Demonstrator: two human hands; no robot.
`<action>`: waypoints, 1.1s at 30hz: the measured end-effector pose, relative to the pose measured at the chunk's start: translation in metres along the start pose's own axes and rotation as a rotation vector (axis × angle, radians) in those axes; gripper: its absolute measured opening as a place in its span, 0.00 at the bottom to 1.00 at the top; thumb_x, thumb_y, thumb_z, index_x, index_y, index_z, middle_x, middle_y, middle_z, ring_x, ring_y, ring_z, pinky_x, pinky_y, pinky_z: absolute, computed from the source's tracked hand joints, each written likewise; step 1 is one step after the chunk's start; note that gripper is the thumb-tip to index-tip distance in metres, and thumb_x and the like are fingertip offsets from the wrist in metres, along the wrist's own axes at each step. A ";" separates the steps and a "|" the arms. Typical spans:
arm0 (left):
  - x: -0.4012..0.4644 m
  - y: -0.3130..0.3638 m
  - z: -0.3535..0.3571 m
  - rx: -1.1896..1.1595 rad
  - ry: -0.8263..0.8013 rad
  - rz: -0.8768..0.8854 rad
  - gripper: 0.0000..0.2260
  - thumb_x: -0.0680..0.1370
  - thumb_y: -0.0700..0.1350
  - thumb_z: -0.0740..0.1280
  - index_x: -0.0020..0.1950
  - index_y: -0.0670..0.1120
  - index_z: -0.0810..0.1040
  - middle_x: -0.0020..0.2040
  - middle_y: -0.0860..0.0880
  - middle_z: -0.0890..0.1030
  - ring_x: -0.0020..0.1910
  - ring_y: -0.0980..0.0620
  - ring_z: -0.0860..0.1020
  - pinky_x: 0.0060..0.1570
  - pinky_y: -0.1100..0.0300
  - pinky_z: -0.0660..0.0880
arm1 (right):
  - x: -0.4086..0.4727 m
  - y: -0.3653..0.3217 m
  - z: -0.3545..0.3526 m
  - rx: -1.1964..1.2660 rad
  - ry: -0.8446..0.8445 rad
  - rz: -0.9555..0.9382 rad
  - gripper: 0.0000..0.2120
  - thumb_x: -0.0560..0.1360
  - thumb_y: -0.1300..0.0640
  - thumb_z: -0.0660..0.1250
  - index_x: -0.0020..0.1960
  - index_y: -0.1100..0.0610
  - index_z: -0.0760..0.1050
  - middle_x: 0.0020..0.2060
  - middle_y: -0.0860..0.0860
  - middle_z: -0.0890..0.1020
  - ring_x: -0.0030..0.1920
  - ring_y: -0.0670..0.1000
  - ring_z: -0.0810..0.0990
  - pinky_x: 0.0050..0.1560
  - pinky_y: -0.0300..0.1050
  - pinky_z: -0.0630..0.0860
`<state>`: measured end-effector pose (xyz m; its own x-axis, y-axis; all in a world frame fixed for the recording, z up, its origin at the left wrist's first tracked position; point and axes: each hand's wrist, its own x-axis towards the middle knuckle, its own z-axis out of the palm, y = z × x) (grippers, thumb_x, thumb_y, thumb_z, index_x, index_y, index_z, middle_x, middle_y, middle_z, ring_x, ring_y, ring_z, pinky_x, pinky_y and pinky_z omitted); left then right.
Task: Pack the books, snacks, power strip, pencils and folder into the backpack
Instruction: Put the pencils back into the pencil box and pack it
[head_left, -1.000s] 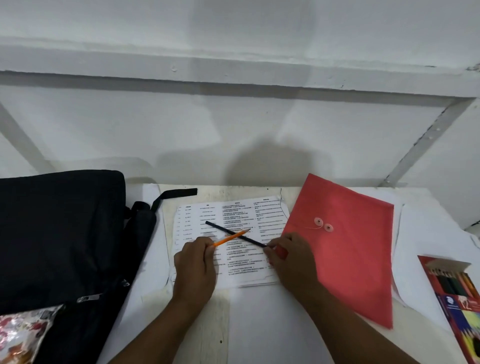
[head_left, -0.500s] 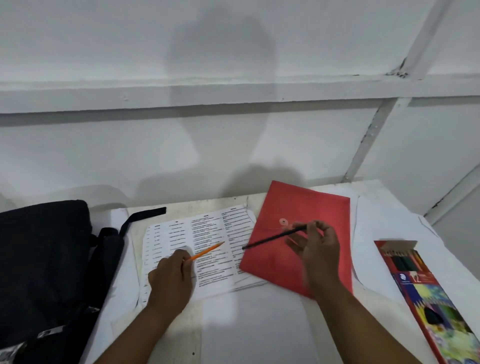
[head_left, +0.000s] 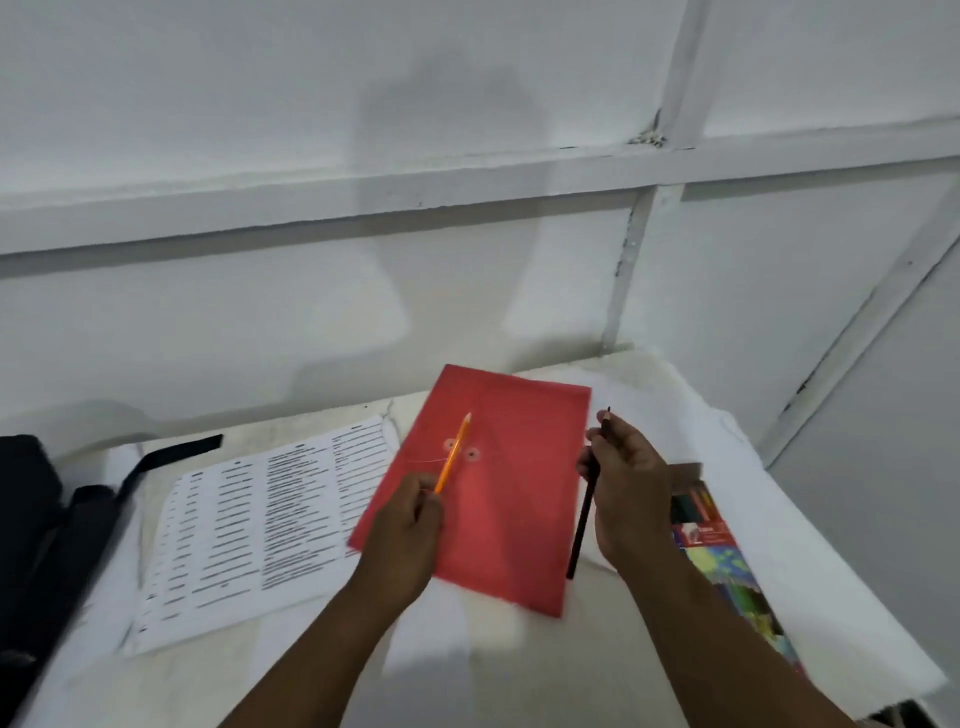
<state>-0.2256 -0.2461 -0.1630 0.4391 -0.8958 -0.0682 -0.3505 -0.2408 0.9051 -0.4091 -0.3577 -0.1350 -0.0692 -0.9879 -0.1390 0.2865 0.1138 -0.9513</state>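
Orange pencil (head_left: 453, 453) and black pencil (head_left: 586, 506) held above flat red folder (head_left: 511, 512)

My one camera, worn on my head

It looks forward and down, close over my left hand (head_left: 410, 525) and right hand (head_left: 626, 493), the table (head_left: 519, 670) and red folder (head_left: 519, 499) below, white wall (head_left: 311, 130) filling the upper half.

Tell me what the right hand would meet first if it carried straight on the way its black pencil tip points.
Likely nothing near: the right hand aims the black pencil up and away over the table toward the wall. Depth unclear.
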 end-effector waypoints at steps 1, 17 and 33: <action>0.000 0.013 0.018 -0.089 -0.007 -0.030 0.09 0.84 0.42 0.58 0.49 0.48 0.76 0.33 0.50 0.76 0.32 0.55 0.72 0.36 0.57 0.70 | 0.008 -0.009 -0.013 0.010 0.008 -0.012 0.13 0.80 0.68 0.62 0.57 0.54 0.79 0.42 0.55 0.80 0.34 0.52 0.78 0.37 0.46 0.76; 0.024 0.084 0.228 -0.309 0.038 -0.041 0.12 0.81 0.36 0.62 0.57 0.52 0.70 0.44 0.48 0.84 0.40 0.55 0.83 0.39 0.61 0.80 | 0.099 -0.053 -0.183 -0.093 -0.119 -0.010 0.13 0.84 0.66 0.55 0.64 0.54 0.67 0.45 0.57 0.81 0.38 0.56 0.85 0.44 0.50 0.83; 0.039 0.057 0.258 0.125 0.099 0.136 0.22 0.78 0.45 0.72 0.71 0.49 0.72 0.42 0.56 0.81 0.42 0.64 0.79 0.41 0.73 0.74 | 0.132 -0.016 -0.166 -0.315 -0.275 -0.059 0.23 0.78 0.64 0.69 0.65 0.47 0.63 0.49 0.54 0.81 0.43 0.53 0.86 0.46 0.49 0.84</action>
<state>-0.4416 -0.3907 -0.2225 0.4577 -0.8836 0.0982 -0.5094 -0.1701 0.8436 -0.5816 -0.4720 -0.1834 0.1928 -0.9803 -0.0436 -0.0197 0.0406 -0.9990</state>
